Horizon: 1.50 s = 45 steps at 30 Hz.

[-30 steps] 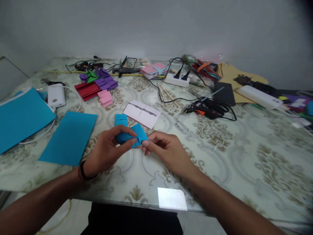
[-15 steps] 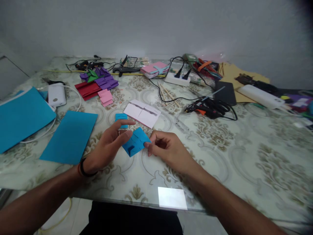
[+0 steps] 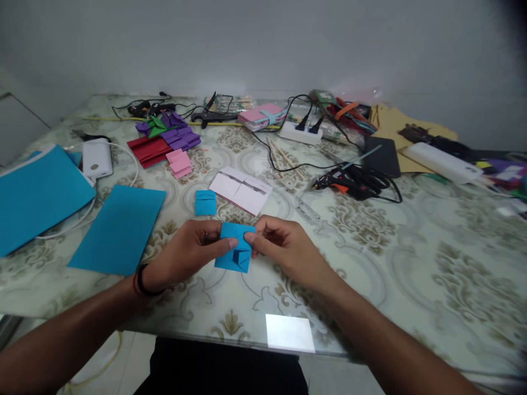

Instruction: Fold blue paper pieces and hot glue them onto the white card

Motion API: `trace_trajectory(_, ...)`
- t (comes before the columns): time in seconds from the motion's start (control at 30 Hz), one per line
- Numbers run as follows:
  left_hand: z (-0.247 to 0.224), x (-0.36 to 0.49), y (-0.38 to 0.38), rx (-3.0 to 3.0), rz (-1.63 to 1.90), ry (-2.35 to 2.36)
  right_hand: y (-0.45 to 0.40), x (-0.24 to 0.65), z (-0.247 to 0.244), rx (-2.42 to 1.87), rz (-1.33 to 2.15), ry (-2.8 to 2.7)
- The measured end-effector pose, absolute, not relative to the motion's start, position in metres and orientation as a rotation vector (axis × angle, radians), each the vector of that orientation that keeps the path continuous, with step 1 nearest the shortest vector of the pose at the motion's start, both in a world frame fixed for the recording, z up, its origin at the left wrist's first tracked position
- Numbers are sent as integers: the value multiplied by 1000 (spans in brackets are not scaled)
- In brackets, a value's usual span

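Note:
Between my two hands is a small blue paper square (image 3: 231,261) with slits and a raised, folded flap near its lower right. My left hand (image 3: 196,247) pinches its left side, thumb on top and fingers behind. At the upper right edge my right hand (image 3: 284,247) grips it between thumb and fingers. Just beyond lies another small blue paper piece (image 3: 205,204), flat on the table with a cut line across it. A white folded card (image 3: 241,189) with a dark strip rests to the right of that piece.
Large blue sheets (image 3: 117,230) lie at the left near a white power bank (image 3: 97,158). Red, purple and pink folded papers (image 3: 180,163) sit behind. A glue gun (image 3: 346,180) with coiled cord lies at the right, before a white power strip (image 3: 300,133).
My left hand has gone from hovering with spread fingers to pinching the paper's left side. The blue square has turned to sit more upright, and the small blue piece behind is now uncovered.

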<state>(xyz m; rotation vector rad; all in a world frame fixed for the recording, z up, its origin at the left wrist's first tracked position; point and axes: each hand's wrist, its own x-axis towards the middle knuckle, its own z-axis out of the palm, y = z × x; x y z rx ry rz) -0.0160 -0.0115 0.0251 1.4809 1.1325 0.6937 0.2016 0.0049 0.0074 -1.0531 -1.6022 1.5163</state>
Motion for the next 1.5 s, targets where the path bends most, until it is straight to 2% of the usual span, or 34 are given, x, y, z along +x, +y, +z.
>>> trace_trajectory(0.17,19,-15,-13,1429,650,1157,2,200,8,-1079,1497,-1642)
trace_trajectory(0.47,26,-14,-14,1374,852,1048,-3,199,15,-915,1639,-1494)
trace_trajectory(0.9,25,-12,-18,1241,717,978,-5,202,20,-904,1635,-1628)
trace_trajectory(1.17,32,-9,-14,1298,758,847,-4,200,12,-877,1487,-1485)
trace_trajectory(1.33,26,-8,-14,1294,765,1018,-7,194,7,-951,1449,-1528)
trace_trajectory(1.5,25,-11,-14,1332,597,1020,-6,197,8,-887,1142,-1790)
